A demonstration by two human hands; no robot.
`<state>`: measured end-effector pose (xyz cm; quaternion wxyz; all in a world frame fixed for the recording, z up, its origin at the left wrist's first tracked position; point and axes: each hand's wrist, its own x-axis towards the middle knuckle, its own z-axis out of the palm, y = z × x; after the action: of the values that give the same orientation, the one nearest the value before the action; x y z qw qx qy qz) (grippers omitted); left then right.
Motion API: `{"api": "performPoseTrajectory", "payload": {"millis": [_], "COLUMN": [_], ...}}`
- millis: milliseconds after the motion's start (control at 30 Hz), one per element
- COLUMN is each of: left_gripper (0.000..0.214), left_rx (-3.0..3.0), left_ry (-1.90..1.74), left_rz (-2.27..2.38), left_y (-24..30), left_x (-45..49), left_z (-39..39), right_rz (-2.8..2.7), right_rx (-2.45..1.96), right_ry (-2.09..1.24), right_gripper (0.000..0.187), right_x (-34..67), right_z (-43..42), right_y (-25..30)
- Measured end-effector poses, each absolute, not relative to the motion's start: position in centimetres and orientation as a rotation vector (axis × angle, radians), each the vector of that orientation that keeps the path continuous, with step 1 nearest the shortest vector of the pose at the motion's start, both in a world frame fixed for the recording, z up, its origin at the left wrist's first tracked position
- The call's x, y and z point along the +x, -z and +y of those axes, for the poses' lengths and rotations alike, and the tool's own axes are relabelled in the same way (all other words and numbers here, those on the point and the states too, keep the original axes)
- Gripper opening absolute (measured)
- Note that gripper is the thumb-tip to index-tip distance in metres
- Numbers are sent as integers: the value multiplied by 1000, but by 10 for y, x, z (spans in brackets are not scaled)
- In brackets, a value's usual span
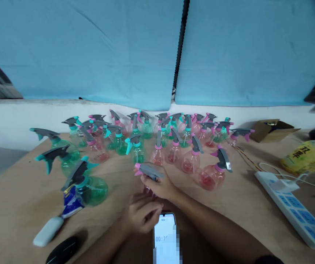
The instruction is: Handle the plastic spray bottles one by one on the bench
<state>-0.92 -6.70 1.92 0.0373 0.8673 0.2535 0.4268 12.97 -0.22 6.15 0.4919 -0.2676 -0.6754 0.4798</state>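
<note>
A spray bottle with a pink-and-grey trigger head (149,171) is upright between my hands, close in front of me. My right hand (160,185) is closed around it just below the grey head. Curled against the lower part of the same bottle are the fingers of my left hand (143,212); most of the bottle's pink body is hidden behind them. A phone (165,234) showing a timer lies just below my hands. Nearest beyond them stand a green bottle with a teal nozzle (137,150) and a pink bottle (157,154).
Several pink and green spray bottles fill the back of the table. At left, a green bottle (94,190) lies by a blue packet (72,201), a white case (48,231) and a black mouse (64,251). Right: power strip (289,205), yellow package (308,156), cardboard box (273,132).
</note>
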Motion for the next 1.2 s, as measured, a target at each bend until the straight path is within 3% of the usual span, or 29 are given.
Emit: {"api": "performPoseTrajectory", "payload": {"millis": [433, 533, 800, 1000, 1200], "left_gripper": [15, 16, 15, 19, 26], "left_rx": [2482, 2382, 2172, 2044, 1870], "left_ry": [-1041, -1024, -1041, -1131, -1201], "left_rz": [884, 1045, 1240, 1343, 1457], "left_y": [-26, -22, -17, -17, -10], "left_x": [-10, -15, -21, -17, -16], "left_z": [-75, -71, -67, -63, -60], "right_rz": [-1652, -1707, -1636, -1518, -1758], "right_rx": [-461, -497, -633, -718, -882], "right_ry": [-1269, -1072, -776, -628, -638], "right_gripper": [26, 28, 65, 42, 68], "right_x": [82, 67, 69, 94, 84], "right_z": [8, 12, 11, 28, 76], "right_y": [-71, -73, -67, -80, -95]}}
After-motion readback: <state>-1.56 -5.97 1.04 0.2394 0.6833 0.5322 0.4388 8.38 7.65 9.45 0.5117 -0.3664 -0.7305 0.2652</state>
